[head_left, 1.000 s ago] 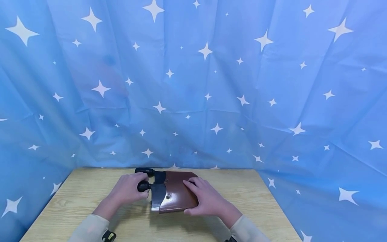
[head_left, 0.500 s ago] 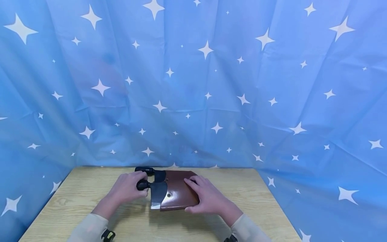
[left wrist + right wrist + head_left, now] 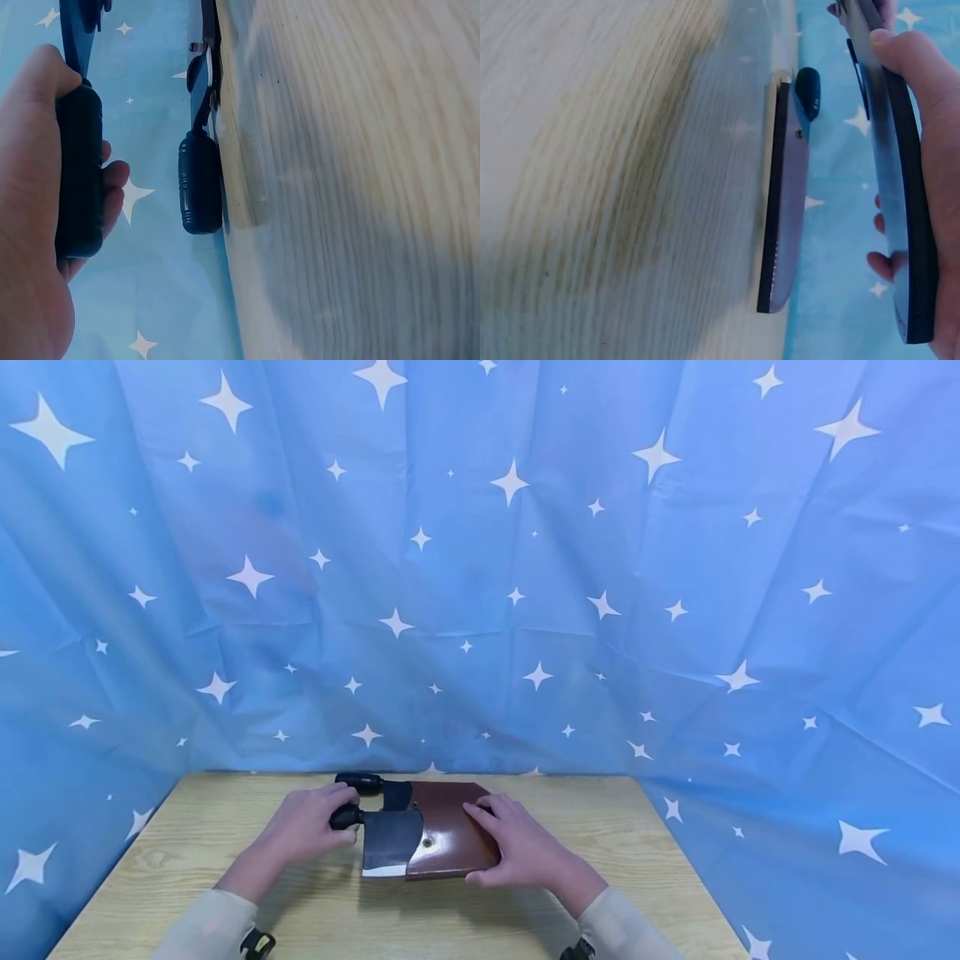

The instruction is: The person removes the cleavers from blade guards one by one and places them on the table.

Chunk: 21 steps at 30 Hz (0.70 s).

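Our left hand grips a black cylindrical handle, our right hand a flat brown leather sheath; skewing could jam the dark metal blade.

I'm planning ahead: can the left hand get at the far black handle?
Probably not yet: the left hand is curled round the near black handle. Once freed, likely yes; the far black handle lies close by, uncovered in the left wrist view.

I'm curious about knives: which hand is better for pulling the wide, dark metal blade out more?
Probably the left hand: it grips the nearer rounded black handle, while the right hand holds the shiny brown leather-look sheath.
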Each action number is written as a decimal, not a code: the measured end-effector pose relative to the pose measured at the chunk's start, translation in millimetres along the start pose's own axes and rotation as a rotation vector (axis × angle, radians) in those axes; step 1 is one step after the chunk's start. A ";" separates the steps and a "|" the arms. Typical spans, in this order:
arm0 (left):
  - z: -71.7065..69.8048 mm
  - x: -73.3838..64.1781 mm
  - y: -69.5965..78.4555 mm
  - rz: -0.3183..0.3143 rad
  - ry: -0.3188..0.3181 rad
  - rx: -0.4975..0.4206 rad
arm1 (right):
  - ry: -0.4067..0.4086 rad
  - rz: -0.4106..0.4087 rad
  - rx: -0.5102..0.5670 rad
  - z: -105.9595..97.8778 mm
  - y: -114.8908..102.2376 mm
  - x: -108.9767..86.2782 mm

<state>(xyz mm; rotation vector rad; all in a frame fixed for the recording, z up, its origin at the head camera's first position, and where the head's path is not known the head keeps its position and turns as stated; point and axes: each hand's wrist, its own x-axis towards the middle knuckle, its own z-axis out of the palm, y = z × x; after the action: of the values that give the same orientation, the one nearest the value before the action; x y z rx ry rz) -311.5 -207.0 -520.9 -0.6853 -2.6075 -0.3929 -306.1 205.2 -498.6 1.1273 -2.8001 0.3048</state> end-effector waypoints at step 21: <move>-0.3 -4.1 1.6 0.018 -0.055 -0.218 | 0.006 0.006 0.020 -2.3 8.7 -10.0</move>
<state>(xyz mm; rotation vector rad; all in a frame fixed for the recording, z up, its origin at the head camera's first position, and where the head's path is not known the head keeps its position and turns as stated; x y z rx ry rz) -307.3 -207.4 -522.3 -0.7999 -2.6322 -0.6687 -305.0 218.5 -499.3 1.1205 -2.8018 0.3373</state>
